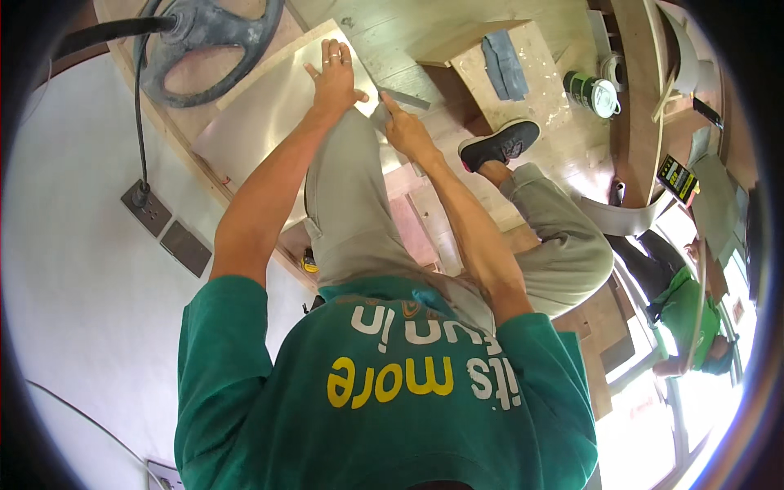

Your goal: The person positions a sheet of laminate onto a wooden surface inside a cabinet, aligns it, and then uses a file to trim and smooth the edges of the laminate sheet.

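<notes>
My left hand (pixel 333 82) lies flat with fingers spread on a shiny, pale metal-looking sheet (pixel 260 122), close to its far right corner. The sheet rests over a wooden board, and my left knee is beside that hand. Just right of the knee, my right hand (pixel 408 135) is closed at the sheet's right edge, its index finger pointing forward. What its fingers hold is mostly hidden. A narrow flat grey strip (pixel 407 99) lies right by its fingertips; I cannot tell whether the hand grips it.
A dark steering-wheel-shaped part (pixel 208 49) stands at the far left. Right of my hands are a wooden box (pixel 535 77) with a folded grey cloth (pixel 505 65), and a green-black can (pixel 592 94). Wall sockets (pixel 147 208) are at left. Another person (pixel 688 318) works at far right.
</notes>
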Tool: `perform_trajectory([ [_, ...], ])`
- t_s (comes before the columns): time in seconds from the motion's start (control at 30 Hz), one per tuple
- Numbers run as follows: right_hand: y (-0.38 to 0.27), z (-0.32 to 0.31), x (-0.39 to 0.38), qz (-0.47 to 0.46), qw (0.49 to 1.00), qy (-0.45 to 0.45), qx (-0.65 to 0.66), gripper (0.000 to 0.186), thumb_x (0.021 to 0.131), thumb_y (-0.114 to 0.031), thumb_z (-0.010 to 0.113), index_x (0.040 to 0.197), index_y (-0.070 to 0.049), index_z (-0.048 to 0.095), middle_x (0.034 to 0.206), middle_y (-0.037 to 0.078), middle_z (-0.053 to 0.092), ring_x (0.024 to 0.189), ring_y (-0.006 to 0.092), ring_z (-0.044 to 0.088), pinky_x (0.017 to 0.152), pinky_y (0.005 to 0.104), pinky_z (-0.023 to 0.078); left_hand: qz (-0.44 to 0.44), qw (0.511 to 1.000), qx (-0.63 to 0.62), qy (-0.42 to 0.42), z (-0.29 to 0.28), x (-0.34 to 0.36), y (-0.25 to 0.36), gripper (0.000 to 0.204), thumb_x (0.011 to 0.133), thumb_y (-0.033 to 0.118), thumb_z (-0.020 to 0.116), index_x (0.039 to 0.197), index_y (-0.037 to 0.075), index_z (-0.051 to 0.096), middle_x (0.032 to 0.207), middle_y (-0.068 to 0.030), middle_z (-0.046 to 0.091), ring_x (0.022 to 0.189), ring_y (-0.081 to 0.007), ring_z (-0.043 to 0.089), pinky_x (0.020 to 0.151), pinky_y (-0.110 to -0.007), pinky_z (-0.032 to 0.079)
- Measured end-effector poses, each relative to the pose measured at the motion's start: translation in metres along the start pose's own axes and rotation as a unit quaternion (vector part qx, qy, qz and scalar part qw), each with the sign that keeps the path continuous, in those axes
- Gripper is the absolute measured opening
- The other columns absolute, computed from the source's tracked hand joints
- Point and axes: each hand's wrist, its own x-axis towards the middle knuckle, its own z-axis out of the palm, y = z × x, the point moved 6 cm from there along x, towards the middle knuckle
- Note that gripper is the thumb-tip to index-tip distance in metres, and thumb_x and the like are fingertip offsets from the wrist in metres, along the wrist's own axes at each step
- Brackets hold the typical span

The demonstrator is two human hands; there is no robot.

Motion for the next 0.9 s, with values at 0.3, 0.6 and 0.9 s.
perform_trajectory([
  [0.3, 0.003, 0.004, -0.003, 0.002, 0.999, 0.026, 0.036, 0.066, 0.084, -0.007, 0.052, 0.147, -0.013, 0.036, 0.083, 0.029, 0.065, 0.079, 0.0474, 0.062, 0.074, 0.0552, 0.047, -0.002, 1.000, 0.004, -0.005, 0.000, 0.001, 0.002, 0.117, 0.059, 0.035, 0.091, 0.147, -0.002, 0.023, 0.155, -0.0160, 0.020, 0.148, -0.0344, 0.012, 0.103, -0.076, 0.027],
  [0.6, -0.002, -0.001, -0.016, 0.000, 0.999, 0.009, 0.039, 0.066, 0.084, -0.006, 0.051, 0.147, -0.012, 0.035, 0.080, 0.031, 0.064, 0.076, 0.0494, 0.061, 0.072, 0.0561, 0.047, -0.002, 1.000, -0.005, 0.011, -0.001, 0.000, 0.000, 0.114, 0.058, 0.033, 0.091, 0.145, -0.002, 0.026, 0.152, -0.0160, 0.023, 0.147, -0.0342, 0.014, 0.102, -0.076, 0.027],
  [0.9, -0.013, -0.011, -0.024, -0.005, 0.999, -0.011, 0.040, 0.067, 0.084, -0.008, 0.051, 0.149, -0.011, 0.033, 0.085, 0.029, 0.065, 0.079, 0.0483, 0.062, 0.074, 0.0550, 0.047, 0.002, 1.000, 0.000, 0.017, 0.000, 0.000, -0.003, 0.116, 0.056, 0.034, 0.092, 0.145, -0.003, 0.026, 0.153, -0.0182, 0.022, 0.147, -0.0346, 0.013, 0.102, -0.076, 0.026],
])
